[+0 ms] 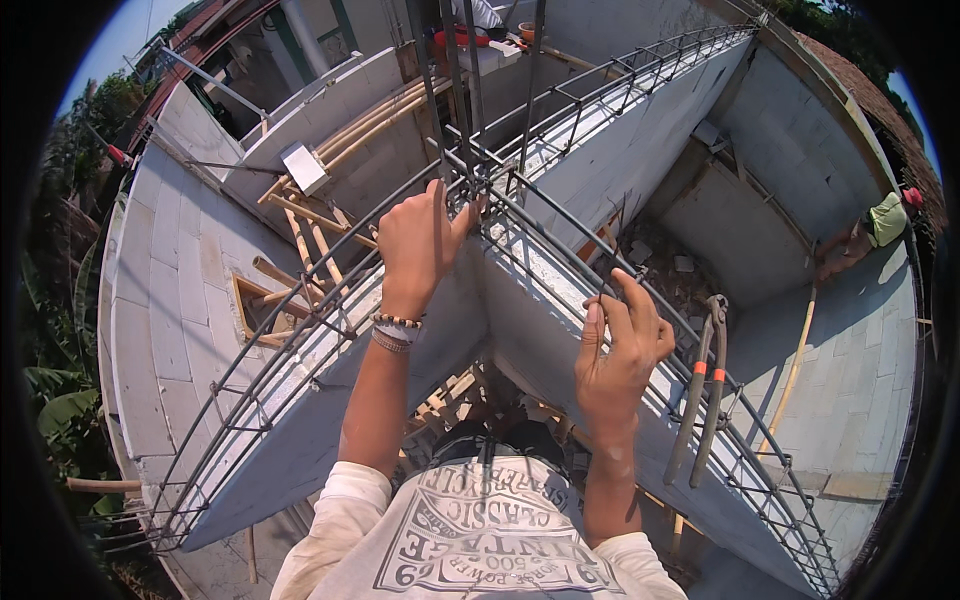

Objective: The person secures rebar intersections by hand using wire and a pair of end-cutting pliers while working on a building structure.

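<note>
Gripping the steel bars where the two cages meet at the wall corner, my left hand [420, 240] is closed around the upright rods [455, 100] and the top bar there, fingers curled over so the joint stays put. My right hand [615, 345] sits further along the right-hand rebar cage [640, 300], fingers pinched on its top bar; I cannot tell whether a bit of tie wire is between them. Both cages lie along the tops of the grey block walls [600, 170], which is why I am reaching down and out over the edge to get at them.

A pair of pincers [700, 390] with orange bands on the handles hangs head-up on the cage just right of my right hand, hooked there so it stays close without needing a hand. The left-hand cage [290, 370] runs away toward the lower left along its own wall.

Down between the walls the room on the right holds loose rubble [660, 265], and bamboo poles [300, 240] prop things up on the left. At the far end an orange bucket [455, 40] stands on the wall; what is in it I cannot see. Another person [870, 230] crouches at the far right.
</note>
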A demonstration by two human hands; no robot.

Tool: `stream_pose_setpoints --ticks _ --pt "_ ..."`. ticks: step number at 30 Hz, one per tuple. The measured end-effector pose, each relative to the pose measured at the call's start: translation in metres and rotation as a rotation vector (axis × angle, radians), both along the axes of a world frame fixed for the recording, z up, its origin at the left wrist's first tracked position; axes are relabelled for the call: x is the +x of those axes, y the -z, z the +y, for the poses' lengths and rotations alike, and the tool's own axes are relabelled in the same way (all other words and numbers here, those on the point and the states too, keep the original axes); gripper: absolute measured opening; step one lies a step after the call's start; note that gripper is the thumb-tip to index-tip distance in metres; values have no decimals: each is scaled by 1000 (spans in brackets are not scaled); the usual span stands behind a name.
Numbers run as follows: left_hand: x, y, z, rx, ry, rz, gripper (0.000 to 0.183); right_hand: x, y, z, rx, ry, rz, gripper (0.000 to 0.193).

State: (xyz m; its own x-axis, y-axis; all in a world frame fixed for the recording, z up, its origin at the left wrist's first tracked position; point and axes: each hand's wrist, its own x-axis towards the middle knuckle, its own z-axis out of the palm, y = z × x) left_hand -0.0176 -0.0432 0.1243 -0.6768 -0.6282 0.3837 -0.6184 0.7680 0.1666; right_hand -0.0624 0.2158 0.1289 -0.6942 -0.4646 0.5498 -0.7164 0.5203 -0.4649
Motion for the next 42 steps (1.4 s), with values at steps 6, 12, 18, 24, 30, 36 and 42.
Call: stream_pose_setpoints --ticks 6,12,18,24,30,36,42 --pt "-5 -1 6 -33 -25 99 62 1 -4 6 37 -15 -54 18" --pt "-1 7 -2 -24 -22 86 62 0 -1 7 -33 -28 -15 16" --pt "-2 4 2 87 -59 102 55 21 -18 -8 -539 -276 -461 21" --pt "12 1 -9 179 161 141 55 28 -39 -47 -454 -258 -522 33" --pt "30 -3 -17 279 346 -55 65 -2 -61 -61 -299 -160 -435 27" --pt "22 -44 -30 425 401 -479 66 -21 -69 -69 -186 -184 -357 25" --pt "14 -59 -64 559 536 -570 34 -44 -98 -67 45 -90 -353 25"
